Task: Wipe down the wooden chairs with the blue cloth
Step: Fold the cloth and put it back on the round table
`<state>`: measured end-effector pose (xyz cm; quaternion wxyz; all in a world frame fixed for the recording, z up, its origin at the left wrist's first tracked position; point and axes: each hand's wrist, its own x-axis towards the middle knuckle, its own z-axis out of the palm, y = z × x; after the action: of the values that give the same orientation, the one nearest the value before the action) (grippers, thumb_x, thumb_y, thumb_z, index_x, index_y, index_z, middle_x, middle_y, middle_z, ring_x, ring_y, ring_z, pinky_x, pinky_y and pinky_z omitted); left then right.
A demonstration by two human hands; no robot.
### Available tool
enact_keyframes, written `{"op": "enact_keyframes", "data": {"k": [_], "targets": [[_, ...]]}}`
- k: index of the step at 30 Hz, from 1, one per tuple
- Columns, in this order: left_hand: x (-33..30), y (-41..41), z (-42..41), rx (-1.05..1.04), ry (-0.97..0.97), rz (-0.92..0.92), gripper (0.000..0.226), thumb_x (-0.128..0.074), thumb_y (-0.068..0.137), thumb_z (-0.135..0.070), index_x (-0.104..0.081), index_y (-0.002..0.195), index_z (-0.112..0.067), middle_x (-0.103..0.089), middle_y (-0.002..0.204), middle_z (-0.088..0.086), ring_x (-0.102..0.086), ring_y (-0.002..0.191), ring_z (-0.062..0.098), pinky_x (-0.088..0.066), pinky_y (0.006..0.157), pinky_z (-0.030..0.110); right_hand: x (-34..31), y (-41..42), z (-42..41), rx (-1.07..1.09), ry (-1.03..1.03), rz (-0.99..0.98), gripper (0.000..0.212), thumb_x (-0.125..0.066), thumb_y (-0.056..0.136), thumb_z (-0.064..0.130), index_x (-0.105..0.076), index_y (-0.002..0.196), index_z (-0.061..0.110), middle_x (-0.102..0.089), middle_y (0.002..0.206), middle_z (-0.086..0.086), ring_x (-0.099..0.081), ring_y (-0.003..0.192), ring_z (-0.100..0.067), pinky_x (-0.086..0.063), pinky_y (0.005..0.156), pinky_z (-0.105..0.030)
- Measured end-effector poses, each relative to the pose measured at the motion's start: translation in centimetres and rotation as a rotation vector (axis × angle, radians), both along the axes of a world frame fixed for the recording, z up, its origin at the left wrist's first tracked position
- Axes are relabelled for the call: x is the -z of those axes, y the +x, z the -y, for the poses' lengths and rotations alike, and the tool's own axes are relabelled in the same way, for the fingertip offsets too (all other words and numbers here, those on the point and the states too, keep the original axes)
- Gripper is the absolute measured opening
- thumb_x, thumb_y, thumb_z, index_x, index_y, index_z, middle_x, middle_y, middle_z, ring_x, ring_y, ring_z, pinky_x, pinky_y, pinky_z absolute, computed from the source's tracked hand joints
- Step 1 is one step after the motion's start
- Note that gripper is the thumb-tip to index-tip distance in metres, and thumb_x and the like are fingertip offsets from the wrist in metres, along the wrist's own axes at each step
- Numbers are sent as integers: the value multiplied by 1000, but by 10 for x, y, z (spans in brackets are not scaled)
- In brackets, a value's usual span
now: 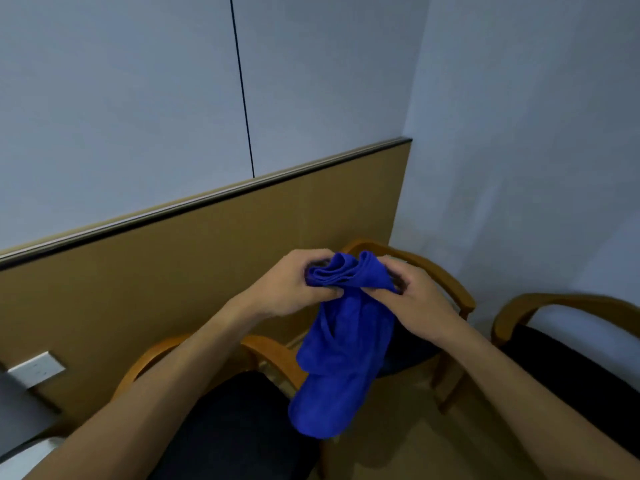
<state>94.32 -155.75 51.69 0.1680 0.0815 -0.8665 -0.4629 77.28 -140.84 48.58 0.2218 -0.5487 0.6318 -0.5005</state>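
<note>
Nearest to us are our two bare forearms, reaching forward from the bottom corners of the view and meeting at the middle. Our left hand (291, 282) curls its fingers and thumb around the bunched top edge of the blue cloth (341, 344), and our right hand (415, 299) pinches the same gathered edge from the other side, fingers bent in over the folds. The cloth is held in the air between the two hands; its crumpled top sits right at the fingertips, while the rest hangs loose below the grip and droops down toward the floor (398, 445). It touches no chair that we can make out. Beneath our left forearm stands a wooden armchair with a dark seat (225, 410); a second wooden armchair (440, 271) stands behind the cloth in the corner, its curved arm showing past our right hand, and a third wooden armchair (561, 303) sits at the right edge. Behind them runs a tan wall panel (173, 265) topped by a pale trim strip, with grey-blue wall above. A white wall plate (36, 368) is fixed low on the panel at the left. We see no brand, label or legible writing anywhere.
</note>
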Motion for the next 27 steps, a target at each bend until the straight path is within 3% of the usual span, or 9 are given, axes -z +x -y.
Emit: {"op": "enact_keyframes", "data": {"k": [3, 5, 7, 10, 12, 16, 19, 24, 27], "targets": [[-24, -25, -13, 6, -114, 56, 30, -68, 86, -15, -59, 114, -21, -65, 102, 0, -62, 90, 15, -52, 82, 41, -27, -27, -22, 147, -62, -113, 15, -68, 90, 30, -63, 98, 41, -69, 96, 16, -67, 89, -3, -53, 73, -27], [-38, -40, -24, -35, -227, 86, 64, -74, 81, -33, -41, 136, -36, -56, 124, -5, -57, 106, 5, -52, 89, 28, -47, -42, -38, 197, -65, -217, 14, -68, 87, 32, -62, 94, 41, -69, 91, 18, -65, 84, -1, -51, 70, -26], [-53, -54, -38, -67, -362, 42, 88, -77, 72, -51, -27, 144, -47, -39, 140, -9, -41, 124, 3, -40, 99, 22, -72, -53, -52, 181, -22, -326, 14, -69, 83, 35, -63, 95, 39, -69, 91, 19, -65, 85, 0, -51, 71, -24], [-78, -84, -62, -14, -495, -6, 66, -73, 74, -56, -50, 132, -34, -49, 135, -10, -45, 120, 2, -43, 102, 28, -110, -69, -70, 184, 50, -442, 19, -76, 79, 32, -62, 90, 36, -70, 85, 17, -66, 79, -1, -54, 67, -23], [-92, -107, -79, 51, -403, -71, 42, -71, 81, -46, -60, 117, -27, -65, 110, -8, -61, 98, 5, -54, 86, 33, -133, -80, -84, 226, 93, -488, 28, -82, 72, 32, -59, 88, 34, -70, 80, 15, -66, 75, -3, -58, 67, -27], [-110, -151, -103, 110, -459, -220, 11, -66, 89, -24, -68, 100, -22, -68, 88, -10, -62, 81, 4, -49, 68, 17, -164, -106, -113, 299, 191, -543, 42, -87, 65, 42, -54, 91, 38, -68, 83, 13, -65, 72, -1, -55, 60, -21], [-121, -183, -116, 139, -500, -290, 11, -61, 90, -17, -67, 97, -24, -67, 89, -12, -61, 82, 5, -52, 72, 23, -157, -126, -141, 276, 342, -474, 44, -88, 65, 42, -61, 98, 33, -71, 91, 13, -66, 80, -2, -57, 70, -23], [-133, -225, -115, 192, -548, -311, 15, -60, 90, -13, -63, 96, -27, -66, 92, -13, -62, 84, 10, -55, 75, 36, -83, -156, -197, 196, 782, -371, 45, -86, 72, 33, -69, 110, 15, -70, 107, 11, -66, 96, -11, -52, 88, -31], [-138, -246, -93, 190, -523, -310, 18, -59, 90, -10, -59, 94, -27, -64, 89, -11, -62, 81, 13, -56, 71, 37, -64, -175, -221, 334, 736, -312, 30, -75, 84, 31, -69, 109, 16, -70, 107, 3, -65, 99, -17, -51, 94, -41]]}}
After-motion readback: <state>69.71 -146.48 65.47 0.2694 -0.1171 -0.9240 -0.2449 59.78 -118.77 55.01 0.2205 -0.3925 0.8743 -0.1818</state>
